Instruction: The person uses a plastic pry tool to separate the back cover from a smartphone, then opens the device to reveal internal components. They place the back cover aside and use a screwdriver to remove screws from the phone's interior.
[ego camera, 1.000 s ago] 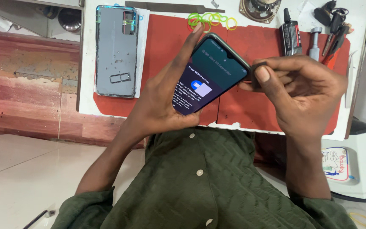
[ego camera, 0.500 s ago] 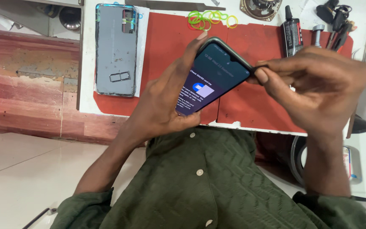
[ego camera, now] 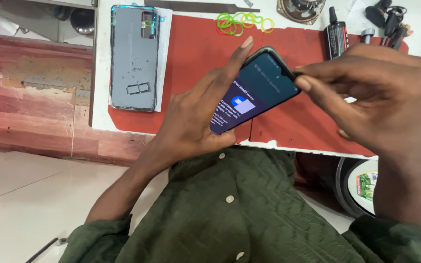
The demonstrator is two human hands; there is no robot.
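The left hand [ego camera: 196,117] is gripping the smartphone [ego camera: 254,90], long axis running lower-left to upper-right; the right hand [ego camera: 376,97] is pinching its upper-right edge.

Dark green quilted shirt, sleeves pushed up
The shirt [ego camera: 249,214] has a wavy stitched texture, small pale round buttons down the front, cuffs bunched near the elbows, both forearms bare

Single head-worn view, looking steeply down (close in) over the chest onto the red work mat [ego camera: 191,63].
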